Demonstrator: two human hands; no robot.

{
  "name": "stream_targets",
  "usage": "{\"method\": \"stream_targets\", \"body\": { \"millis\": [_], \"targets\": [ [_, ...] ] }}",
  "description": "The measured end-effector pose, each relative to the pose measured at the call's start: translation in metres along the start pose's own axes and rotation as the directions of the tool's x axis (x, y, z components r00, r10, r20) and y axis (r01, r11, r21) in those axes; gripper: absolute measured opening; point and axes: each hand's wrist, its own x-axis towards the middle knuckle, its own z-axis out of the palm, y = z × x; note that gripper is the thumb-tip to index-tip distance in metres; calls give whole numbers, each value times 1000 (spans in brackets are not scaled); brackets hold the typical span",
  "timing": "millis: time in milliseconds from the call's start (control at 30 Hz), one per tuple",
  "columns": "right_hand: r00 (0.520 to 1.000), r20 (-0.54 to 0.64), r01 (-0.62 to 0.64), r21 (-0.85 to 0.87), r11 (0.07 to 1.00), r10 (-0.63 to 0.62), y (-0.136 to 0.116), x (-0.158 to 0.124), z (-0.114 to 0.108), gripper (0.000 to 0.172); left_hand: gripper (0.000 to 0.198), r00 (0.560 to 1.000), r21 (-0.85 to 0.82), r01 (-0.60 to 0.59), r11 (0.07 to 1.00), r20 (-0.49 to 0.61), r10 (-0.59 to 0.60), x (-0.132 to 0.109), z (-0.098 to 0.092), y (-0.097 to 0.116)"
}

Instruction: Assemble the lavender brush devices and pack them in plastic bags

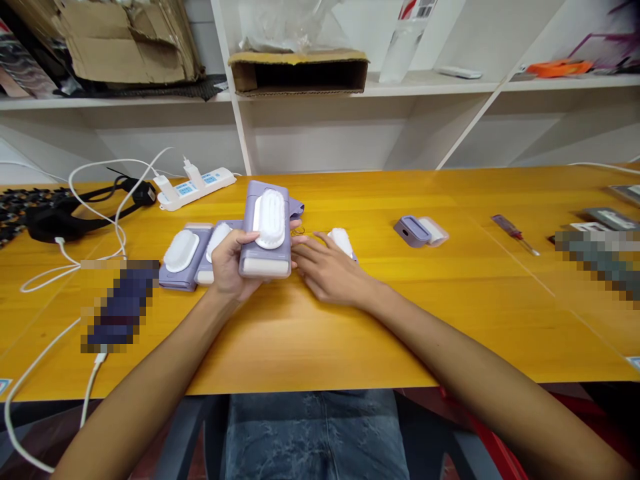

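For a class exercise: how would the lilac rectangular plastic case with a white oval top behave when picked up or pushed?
The case, held in the left hand, looks stiff, with crisp square edges. Likely light, as one hand lifts it. Flat sides suggest sliding, not rolling.

No words or numbers can be read: the white plastic power strip (196,188) carries small blue labels (186,189), too tiny to make out, and the clear plastic bottle (404,47) on the white shelf (430,87) shows a black-and-white barcode (424,9), cut off by the frame
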Motion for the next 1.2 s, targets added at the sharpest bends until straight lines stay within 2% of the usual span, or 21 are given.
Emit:
{"method": "stream_targets", "body": {
  "millis": [100,267,400,500,567,600,667,733,800,900,1100,1200],
  "targets": [
    [996,59,68,-34,997,-66,-8,6,8,34,82,1000,-2,-6,1000,-16,6,0,1,0],
    [995,86,49,-101,994,-40,7,2,9,28,77,998,25,1,1000,-57,1,-1,4,-2],
    [1000,-4,-9,-47,999,9,20,-5,2,29,70,987,179,-18,984,-151,46,-1,3,-12],
    [982,-150,-102,89,991,114,29,-8,-3,30,68,987,305,-77,949,-111,115,1,-2,-21],
    [930,-299,-157,207,966,216,34,-10,-5,29,67,991,355,-102,929,-50,128,1,-6,-28],
    [884,-380,-181,260,948,273,36,-10,-6,27,67,992,371,-104,923,-28,123,1,-7,-31],
    [763,-520,-219,351,910,384,39,-11,-7,19,67,995,378,-93,921,-6,103,0,-7,-37],
    [644,-600,-234,435,869,474,40,-10,-8,10,69,997,363,-72,929,3,77,0,-5,-42],
    [575,-629,-213,502,838,523,38,-10,-8,9,72,998,358,-54,932,1,58,0,-2,-48],
    [545,-644,-177,538,824,537,33,-8,-10,10,74,996,447,-58,893,-37,84,0,-1,-56],
    [546,-636,-170,553,816,545,24,-5,-13,13,83,976,711,-107,695,-59,210,-4,-5,-68],
    [544,-632,-160,567,808,552,21,-5,-13,13,79,965,780,-137,610,-34,259,-6,-9,-69]
  ]
}}
